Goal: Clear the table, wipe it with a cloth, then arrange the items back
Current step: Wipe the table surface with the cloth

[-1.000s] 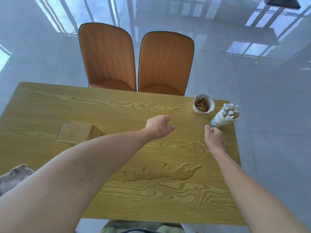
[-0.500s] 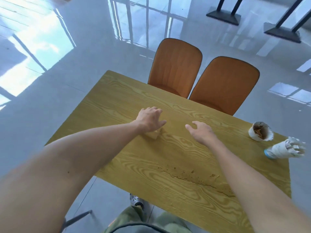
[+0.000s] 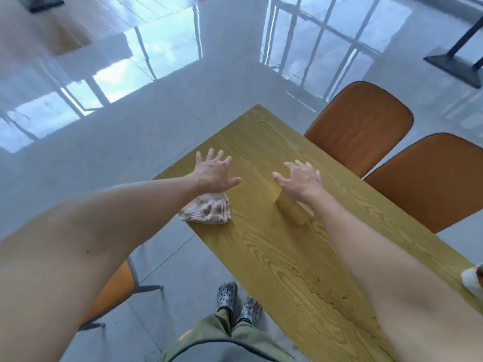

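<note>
A folded pinkish cloth [image 3: 207,209] lies at the near left corner of the yellow wooden table [image 3: 264,246]. My left hand [image 3: 214,172] hovers just beyond the cloth with fingers spread, holding nothing. A wooden block [image 3: 292,209] sits on the table to the right of the cloth. My right hand [image 3: 300,180] is over the block's far end, fingers spread and slightly bent, not gripping it. A trail of brown crumbs [image 3: 324,288] runs across the tabletop near my right forearm. A white cup [image 3: 473,279] shows partly at the right edge.
Two orange chairs [image 3: 366,129] stand along the far side of the table. Another orange chair [image 3: 115,291] is by my left side under my arm. My feet in patterned shoes [image 3: 236,301] stand on the glossy grey floor. A black stand base [image 3: 454,65] is far right.
The view has swung left, bringing the cloth and the table's left end into sight. Both hands moved left; my left hand left the block and spread by the cloth, my right hand reached over the block.
</note>
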